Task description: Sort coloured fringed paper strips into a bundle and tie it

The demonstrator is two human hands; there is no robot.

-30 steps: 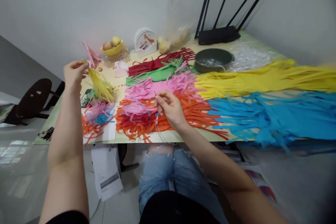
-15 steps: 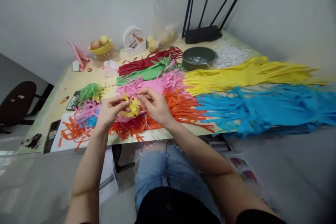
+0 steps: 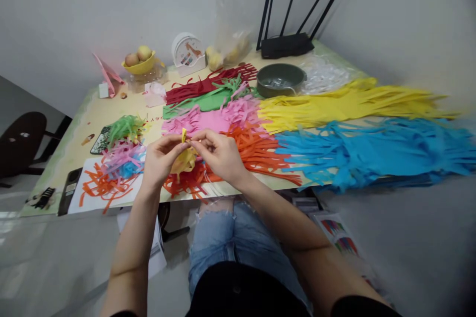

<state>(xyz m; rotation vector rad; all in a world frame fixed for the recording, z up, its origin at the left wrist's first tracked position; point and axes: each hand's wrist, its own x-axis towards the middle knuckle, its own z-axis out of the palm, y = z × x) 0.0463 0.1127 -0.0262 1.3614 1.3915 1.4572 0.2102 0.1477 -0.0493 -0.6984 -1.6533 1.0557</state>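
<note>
My left hand (image 3: 160,158) is closed in a pinch on a yellow paper tassel (image 3: 183,162). Its narrow tip pokes up above my fingers and its loose strips hang below. My right hand (image 3: 220,154) meets the left at the tassel's neck, thumb and fingers pressed together. What lies in that pinch is too small to make out. Beneath both hands lie red and orange fringed strips (image 3: 188,185) near the table's front edge. Pink fringed paper (image 3: 210,120) is spread just beyond my fingers.
Blue fringed sheets (image 3: 390,151) and yellow ones (image 3: 320,109) cover the right side. Green (image 3: 213,101) and dark red fringes (image 3: 197,90) lie farther back, near a dark green bowl (image 3: 279,80) and a router (image 3: 286,45). Finished-looking tassels (image 3: 126,129) and a phone (image 3: 101,139) lie left.
My right hand has come in against my left, closing the gap at the tassel's neck. The yellow tassel now hangs down more upright. The view has shifted slightly.
</note>
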